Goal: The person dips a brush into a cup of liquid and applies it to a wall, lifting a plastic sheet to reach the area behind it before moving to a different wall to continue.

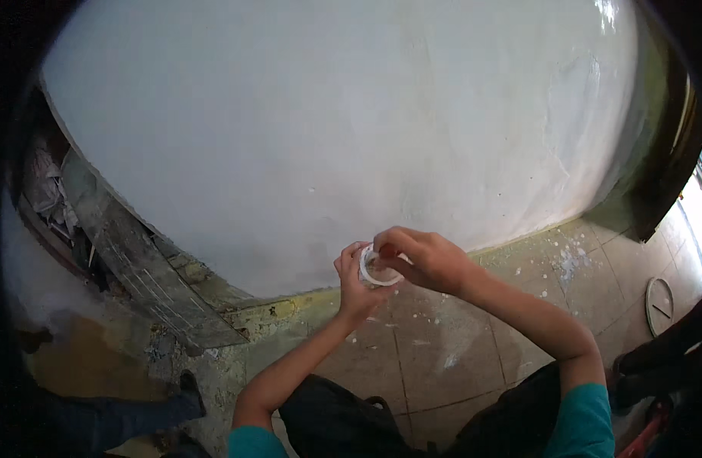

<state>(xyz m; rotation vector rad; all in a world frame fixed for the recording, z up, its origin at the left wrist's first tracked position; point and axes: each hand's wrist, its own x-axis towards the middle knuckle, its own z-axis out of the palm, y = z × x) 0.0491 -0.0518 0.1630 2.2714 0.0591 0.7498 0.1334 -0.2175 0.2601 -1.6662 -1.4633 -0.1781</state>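
Tub in the head view sits in the left hand, low before the wall, mouth up and a little tilted. The left fingers curl around its side. The right hand is over the mouth, its fingers closed on a red piece; what lies below that is hidden. The tub looks like thin plastic: probably light, slightly springy under a squeeze, unlikely to shatter. Pale smears on it may make it slick, so the side below the rim seems the surest hold.

The wall is pale and smooth, with faint streaks. White spatters mark the tiled floor. A worn board leans at left, a disc lies at right, and other people's legs show at both edges.
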